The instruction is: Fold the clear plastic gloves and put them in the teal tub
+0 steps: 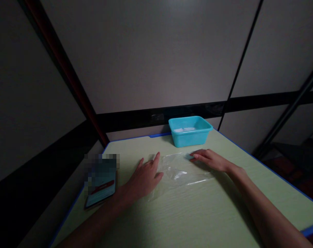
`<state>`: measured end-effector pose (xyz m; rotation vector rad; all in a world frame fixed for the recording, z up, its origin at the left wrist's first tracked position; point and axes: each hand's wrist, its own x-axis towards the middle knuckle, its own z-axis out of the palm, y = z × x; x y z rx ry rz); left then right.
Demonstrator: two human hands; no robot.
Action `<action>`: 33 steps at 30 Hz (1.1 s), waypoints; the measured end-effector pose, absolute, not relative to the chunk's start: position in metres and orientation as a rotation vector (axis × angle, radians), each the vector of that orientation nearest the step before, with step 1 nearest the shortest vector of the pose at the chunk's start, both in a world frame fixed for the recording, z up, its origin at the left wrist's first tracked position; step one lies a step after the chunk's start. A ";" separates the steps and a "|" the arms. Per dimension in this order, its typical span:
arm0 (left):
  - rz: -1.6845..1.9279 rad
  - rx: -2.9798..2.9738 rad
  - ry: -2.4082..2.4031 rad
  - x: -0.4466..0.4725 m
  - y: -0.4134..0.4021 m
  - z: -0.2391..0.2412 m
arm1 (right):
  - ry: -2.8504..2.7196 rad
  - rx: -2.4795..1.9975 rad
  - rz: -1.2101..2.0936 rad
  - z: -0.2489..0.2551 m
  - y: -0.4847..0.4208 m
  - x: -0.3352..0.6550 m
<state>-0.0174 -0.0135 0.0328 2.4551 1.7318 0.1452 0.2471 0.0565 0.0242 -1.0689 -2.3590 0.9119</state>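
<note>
A clear plastic bag [181, 172] lies flat on the pale green table [187, 213], its surface creased and shiny. At the bag's left end is my left hand [146, 175], open, with fingers spread and the palm turned down. Over the bag's right part rests my right hand [208, 158], its fingers stretched out to the left and the thumb beside them. Whether the right fingertips press on the plastic or hover just above it, I cannot tell. Neither hand has anything gripped in it.
A turquoise plastic basket [191, 139] with something white inside stands at the back of the table. On the left lies a tablet or phone [102, 189], partly blurred out. Blue edging rims the table, and a grey panelled wall [156, 62] rises behind it.
</note>
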 end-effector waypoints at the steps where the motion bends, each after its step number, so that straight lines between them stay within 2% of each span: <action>1: 0.140 2.443 1.735 -0.018 -0.012 0.033 | -2.369 -1.066 0.914 0.025 0.056 0.247; 16: 0.196 2.430 1.771 -0.033 0.010 0.011 | -2.603 -1.171 1.073 0.057 0.015 0.236; 20: 0.317 2.513 1.769 -0.025 0.000 0.018 | -2.633 -1.171 1.121 0.066 0.003 0.236; 23: 0.457 2.665 1.529 -0.005 -0.023 0.029 | -2.559 -1.164 0.997 0.064 0.007 0.239; 27: 0.381 2.746 1.042 0.025 -0.056 0.037 | -2.519 -1.062 0.945 0.052 0.024 0.240; 33: 0.293 2.694 0.948 0.033 -0.065 0.031 | -2.573 -0.990 0.940 0.040 0.039 0.239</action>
